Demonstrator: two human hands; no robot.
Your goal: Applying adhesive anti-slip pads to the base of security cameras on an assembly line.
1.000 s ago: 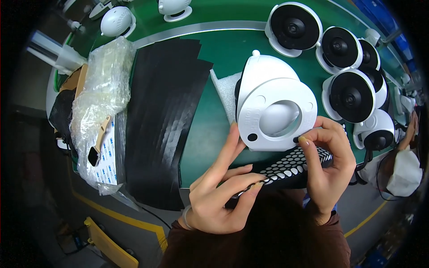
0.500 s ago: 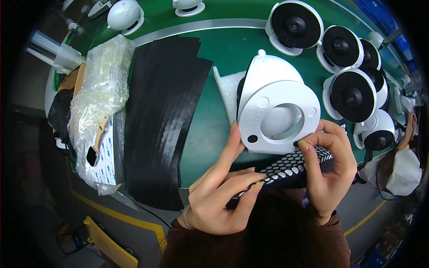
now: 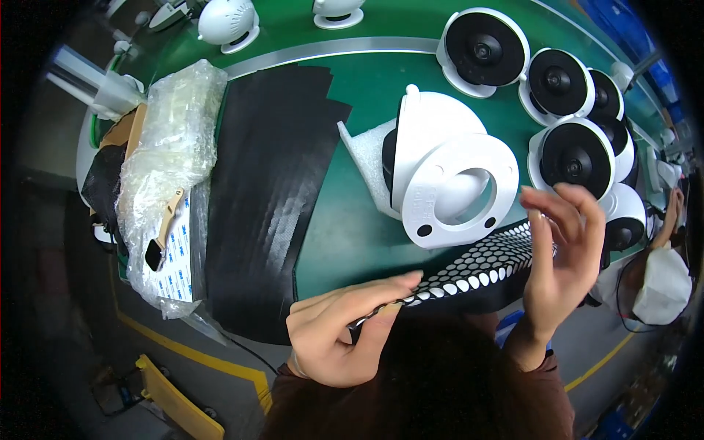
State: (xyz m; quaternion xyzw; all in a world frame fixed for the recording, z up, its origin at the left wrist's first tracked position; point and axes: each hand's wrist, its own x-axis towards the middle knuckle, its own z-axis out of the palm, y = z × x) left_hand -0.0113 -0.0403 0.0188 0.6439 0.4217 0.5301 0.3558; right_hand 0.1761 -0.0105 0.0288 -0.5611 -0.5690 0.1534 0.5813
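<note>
A sheet of round stick-on pads (image 3: 480, 265), black with rows of white circles, slants across in front of me. My left hand (image 3: 345, 330) pinches its left end between thumb and fingers. Close to the sheet's right end, my right hand (image 3: 565, 257) is raised with fingers bent and apart, and I see nothing in it. Beyond the sheet, a white round-bodied device (image 3: 440, 121) lies tipped against a white foam block (image 3: 367, 158). Its ring-shaped base (image 3: 433, 209) faces me, with two black dots on the lower part. Neither hand touches the device.
Several white devices with black round fronts (image 3: 576, 163) stand at right. Black sheets (image 3: 271, 183) lie left of the foam on the green table (image 3: 330, 235). Further left are a bubble-wrapped bundle (image 3: 176, 125) and a watch (image 3: 163, 231). A person in white (image 3: 664, 282) is at far right.
My right hand has left the base's lower edge and moved right. My left hand has drawn away from the device, keeping the sheet. The base now shows a second black dot at lower right.
</note>
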